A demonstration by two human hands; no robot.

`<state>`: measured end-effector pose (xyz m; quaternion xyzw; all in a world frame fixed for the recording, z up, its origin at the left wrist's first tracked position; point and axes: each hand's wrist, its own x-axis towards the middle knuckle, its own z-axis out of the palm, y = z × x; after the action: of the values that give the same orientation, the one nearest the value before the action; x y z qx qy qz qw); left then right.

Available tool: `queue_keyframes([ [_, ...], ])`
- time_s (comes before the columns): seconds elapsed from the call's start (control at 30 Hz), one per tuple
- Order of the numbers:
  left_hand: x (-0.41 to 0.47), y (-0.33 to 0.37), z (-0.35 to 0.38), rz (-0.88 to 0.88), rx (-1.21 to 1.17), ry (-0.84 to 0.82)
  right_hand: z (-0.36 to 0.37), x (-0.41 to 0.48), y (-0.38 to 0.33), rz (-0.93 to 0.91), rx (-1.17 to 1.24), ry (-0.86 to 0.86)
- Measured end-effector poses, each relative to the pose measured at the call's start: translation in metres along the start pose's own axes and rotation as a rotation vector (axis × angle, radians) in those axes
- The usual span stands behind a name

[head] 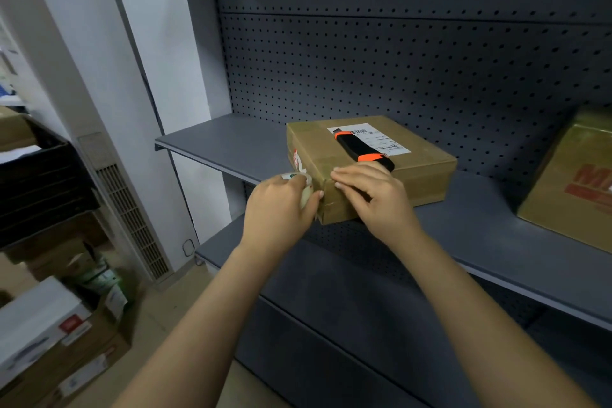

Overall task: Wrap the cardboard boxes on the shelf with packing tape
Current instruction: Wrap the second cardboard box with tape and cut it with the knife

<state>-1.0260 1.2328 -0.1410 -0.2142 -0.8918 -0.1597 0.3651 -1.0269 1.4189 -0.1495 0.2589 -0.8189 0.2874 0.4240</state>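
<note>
Lying just beyond the flat fingers (346, 174) of the right hand (374, 197), a knife (364, 149) spans the box (427, 166) diagonally — the left hand (275, 205) clamps the tape roll (306, 190) beside its corner.

Both bare forearms reach forward and converge. The left hand (278, 209) is curled, gripping a tape roll (305, 190). The right hand (371, 199) lies palm down, fingers extended, pressing the near corner of the cardboard box (414, 172).

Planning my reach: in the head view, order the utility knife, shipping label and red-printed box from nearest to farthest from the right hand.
1. Utility knife, just beyond the right hand.
2. Shipping label, farther back, under the knife.
3. Red-printed box, far right.
</note>
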Motion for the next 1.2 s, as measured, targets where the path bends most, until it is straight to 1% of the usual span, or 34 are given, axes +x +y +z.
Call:
queue_keyframes([
  [0.13,0.000,-0.004,0.001,0.013,-0.021,-0.008,0.000,-0.006,0.006,-0.089,-0.046,-0.054],
  [0.23,0.000,-0.006,0.002,0.024,-0.038,0.003,0.000,0.002,0.003,-0.025,0.000,-0.061],
  [0.43,-0.004,-0.015,0.004,0.007,-0.066,0.016,0.009,0.003,0.006,-0.030,0.033,-0.225],
  [0.53,-0.006,-0.016,-0.002,0.024,-0.100,-0.041,0.009,0.002,0.004,0.015,0.082,-0.201],
  [0.63,-0.011,-0.019,-0.009,0.037,-0.059,-0.061,0.009,0.004,0.002,0.041,0.092,-0.222],
  [0.77,-0.017,-0.025,-0.010,-0.016,-0.039,-0.091,0.012,0.002,0.001,0.019,0.056,-0.223],
  [0.87,-0.016,-0.020,-0.007,-0.021,-0.015,-0.120,0.014,0.002,0.004,0.004,0.079,-0.209],
  [1.0,-0.011,-0.014,-0.008,-0.024,0.080,-0.093,0.013,0.006,0.008,0.003,0.112,-0.226],
  [1.1,-0.009,-0.011,-0.007,-0.031,0.109,-0.090,0.013,0.008,0.009,0.009,0.123,-0.237],
  [1.2,-0.005,-0.018,-0.006,-0.068,0.149,-0.086,0.015,0.008,0.009,0.004,0.149,-0.213],
])
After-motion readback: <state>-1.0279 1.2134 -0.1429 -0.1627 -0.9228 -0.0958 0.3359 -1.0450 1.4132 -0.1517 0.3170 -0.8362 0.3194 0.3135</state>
